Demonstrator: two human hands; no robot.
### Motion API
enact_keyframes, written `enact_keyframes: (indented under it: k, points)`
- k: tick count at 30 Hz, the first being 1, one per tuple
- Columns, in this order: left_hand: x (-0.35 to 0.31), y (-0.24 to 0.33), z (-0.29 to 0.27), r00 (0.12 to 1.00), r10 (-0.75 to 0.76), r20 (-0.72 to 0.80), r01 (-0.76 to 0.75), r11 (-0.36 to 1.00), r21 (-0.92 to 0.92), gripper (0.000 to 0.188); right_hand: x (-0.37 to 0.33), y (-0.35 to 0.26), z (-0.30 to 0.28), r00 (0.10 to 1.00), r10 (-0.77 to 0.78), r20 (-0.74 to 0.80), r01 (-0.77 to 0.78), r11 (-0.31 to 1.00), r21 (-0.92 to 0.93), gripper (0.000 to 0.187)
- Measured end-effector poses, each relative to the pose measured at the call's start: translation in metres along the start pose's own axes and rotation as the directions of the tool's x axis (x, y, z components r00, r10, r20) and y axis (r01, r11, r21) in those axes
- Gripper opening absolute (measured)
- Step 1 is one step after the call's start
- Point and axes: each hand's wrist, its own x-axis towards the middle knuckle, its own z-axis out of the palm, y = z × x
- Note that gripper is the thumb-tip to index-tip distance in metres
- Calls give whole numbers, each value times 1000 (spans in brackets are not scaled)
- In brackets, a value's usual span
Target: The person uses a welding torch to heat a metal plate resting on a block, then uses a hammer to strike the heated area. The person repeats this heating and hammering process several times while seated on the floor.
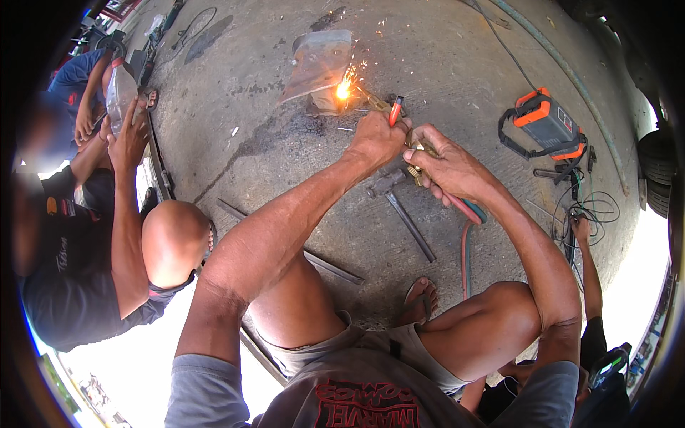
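Observation:
My left hand [377, 139] is closed round the front of a brass gas torch [415, 172]. A small orange stick-like thing with a dark end [396, 110] pokes up from the same fist; its kind is unclear. My right hand [453, 167] grips the torch's rear, by the valves, where red and green hoses [467, 208] trail off. Beyond my left hand, a bright flame with flying sparks [344, 87] burns against the edge of a bent, rusty metal plate [325, 57] on the concrete. Glare hides the torch tip.
A hammer [410, 225] lies below my hands, near metal bars [332, 267]. An orange-and-black portable machine [549, 125] with cables stands at right, beside a long pipe [571, 71]. People sit close at left, one holding a clear sheet [121, 96]; another person's hand [581, 227] is at right.

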Motion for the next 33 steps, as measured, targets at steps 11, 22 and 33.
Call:
enact_keyframes:
  k: [11, 22, 33]
  points:
    - [-1, 1, 1, 1000, -30, 7, 30, 999, -30, 41, 0, 0, -3, 1000, -12, 21, 12, 1000, 13, 42]
    - [-4, 2, 1, 1000, -10, -27, 9, 999, -39, 43, 0, 4, -1, 998, -58, 0, 58, 996, -70, 44]
    - [-5, 6, -1, 999, -52, 14, 52, 998, -34, 46, -12, -6, 2, 993, -110, -36, 100, 970, -220, 40]
